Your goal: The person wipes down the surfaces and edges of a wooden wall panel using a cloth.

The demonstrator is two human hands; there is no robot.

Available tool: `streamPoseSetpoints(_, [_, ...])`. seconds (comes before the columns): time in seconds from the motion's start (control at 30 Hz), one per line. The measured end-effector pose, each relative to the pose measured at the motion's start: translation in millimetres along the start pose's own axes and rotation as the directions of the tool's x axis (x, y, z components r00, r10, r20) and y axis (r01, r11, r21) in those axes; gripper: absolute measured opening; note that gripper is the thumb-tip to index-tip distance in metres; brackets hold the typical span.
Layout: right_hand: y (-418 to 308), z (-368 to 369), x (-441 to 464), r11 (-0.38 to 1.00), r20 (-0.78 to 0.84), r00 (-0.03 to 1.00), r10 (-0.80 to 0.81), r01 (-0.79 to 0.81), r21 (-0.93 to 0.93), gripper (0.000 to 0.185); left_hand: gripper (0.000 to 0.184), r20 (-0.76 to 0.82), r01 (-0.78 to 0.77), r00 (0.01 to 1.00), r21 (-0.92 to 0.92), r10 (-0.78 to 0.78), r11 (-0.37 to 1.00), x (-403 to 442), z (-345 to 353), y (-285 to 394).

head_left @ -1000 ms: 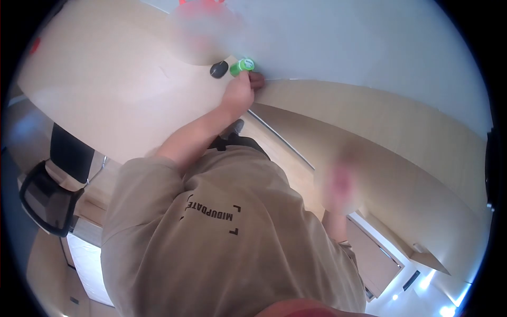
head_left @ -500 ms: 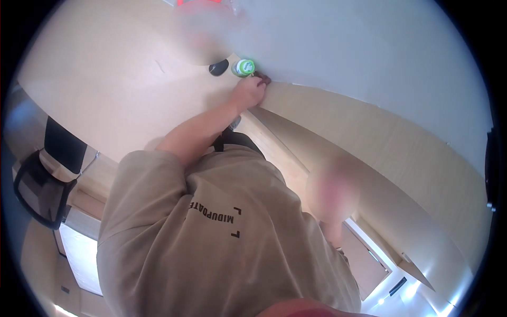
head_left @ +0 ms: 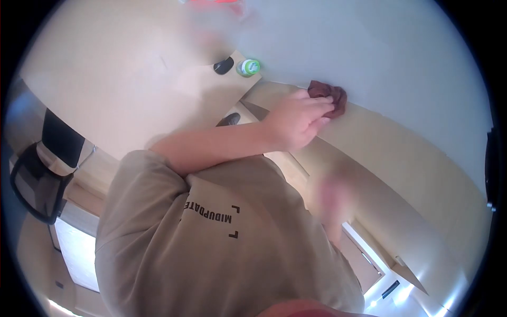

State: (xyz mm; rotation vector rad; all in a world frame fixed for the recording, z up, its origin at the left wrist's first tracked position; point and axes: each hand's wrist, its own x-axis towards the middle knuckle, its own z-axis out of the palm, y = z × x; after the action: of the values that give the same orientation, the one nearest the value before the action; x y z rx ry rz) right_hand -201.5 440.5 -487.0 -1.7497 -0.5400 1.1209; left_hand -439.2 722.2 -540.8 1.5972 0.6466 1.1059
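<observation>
My left hand (head_left: 298, 120) reaches across in front of my chest, its fingers closed on a crumpled dark reddish-brown cloth (head_left: 338, 103). The cloth lies against the pale wood strip (head_left: 380, 124), where this meets a grey-blue surface (head_left: 369, 53). My right hand (head_left: 334, 198) is lower down on the right side, blurred over, so its fingers cannot be made out. A bottle with a green-and-white top (head_left: 249, 67) stands up and left of my left hand, near the corner of the light wood tabletop (head_left: 116, 68).
Beside the bottle lies a black computer mouse (head_left: 224, 65). A blurred patch with something red (head_left: 214, 2) is at the top. A black mesh-backed chair (head_left: 39, 182) stands on the left. Below the tabletop corner, a dark shoe (head_left: 229, 120) shows.
My left hand has moved right, away from the bottle and along the wood strip, with the cloth in it. More of the cloth now shows. My right hand stays low on the right.
</observation>
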Motion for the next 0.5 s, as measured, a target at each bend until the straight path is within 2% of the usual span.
streamPoseSetpoints(0.03, [-1.5, 1.4, -0.1, 1.0, 0.004, 1.0, 0.0, 0.0, -0.012, 0.012, 0.031, 0.005, -0.007, 1.0, -0.001, 0.007, 1.0, -3.4, 0.7, -14.0])
streamPoseSetpoints(0.1, [-6.0, 7.1, -1.7, 0.999, 0.005, 1.0, -0.01, 0.01, -0.053, 0.011, 0.031, -0.062, 0.227, 0.973, 0.117, -0.221, 0.967, -30.4, 9.5, -77.4])
streamPoseSetpoints(0.13, [-7.2, 10.5, -2.9, 0.997, 0.011, 1.0, -0.022, 0.023, -0.074, 0.011, 0.034, -0.076, 0.203, 0.979, 0.227, -0.19, 0.952, -44.2, 12.2, -113.9])
streamPoseSetpoints(0.17, [-7.3, 14.5, -3.6, 0.994, 0.015, 0.999, -0.036, 0.038, -0.102, 0.011, 0.037, 0.014, 0.295, 0.952, 0.232, -0.306, 0.927, -54.7, 11.3, -147.1])
streamPoseSetpoints(0.23, [-10.8, 25.3, -1.7, 0.972, 0.043, 0.992, -0.117, 0.123, -0.198, 0.011, 0.039, -0.01, 0.37, 0.926, 0.228, -0.378, 0.901, -64.0, 6.0, -163.8])
streamPoseSetpoints(0.27, [-21.5, 37.3, 2.4, 0.915, 0.116, 0.965, -0.234, 0.259, -0.31, 0.009, 0.038, -0.021, 0.352, 0.935, 0.193, -0.355, 0.916, -65.8, 12.5, -173.5])
streamPoseSetpoints(0.3, [-32.3, 49.3, 6.5, 0.827, 0.186, 0.919, -0.347, 0.394, -0.402, 0.007, 0.038, -0.033, 0.334, 0.942, 0.16, -0.333, 0.929, -66.5, 19.0, -183.4])
streamPoseSetpoints(0.33, [-67.0, 90.9, 21.5, 0.518, 0.396, 0.766, -0.506, 0.637, -0.571, 0.005, 0.037, -0.049, 0.313, 0.95, 0.127, -0.309, 0.941, -66.4, 23.4, -188.1])
streamPoseSetpoints(0.37, [-85.9, 113.2, 31.0, 0.117, 0.622, 0.561, -0.546, 0.786, -0.606, 0.004, 0.034, -0.054, 0.309, 0.951, 0.108, -0.305, 0.945, -60.5, 22.2, -172.7])
streamPoseSetpoints(0.43, [-82.7, 111.8, 34.4, 0.129, 0.619, 0.547, -0.564, 0.798, -0.589, 0.006, 0.031, -0.056, 0.298, 0.954, 0.072, -0.294, 0.952, -37.9, 12.8, -110.1])
streamPoseSetpoints(0.5, [-82.3, 109.9, 30.6, 0.131, 0.621, 0.546, -0.562, 0.8, -0.585, 0.008, 0.03, -0.048, 0.174, 0.984, 0.063, -0.171, 0.983, -22.1, 8.2, -65.0])
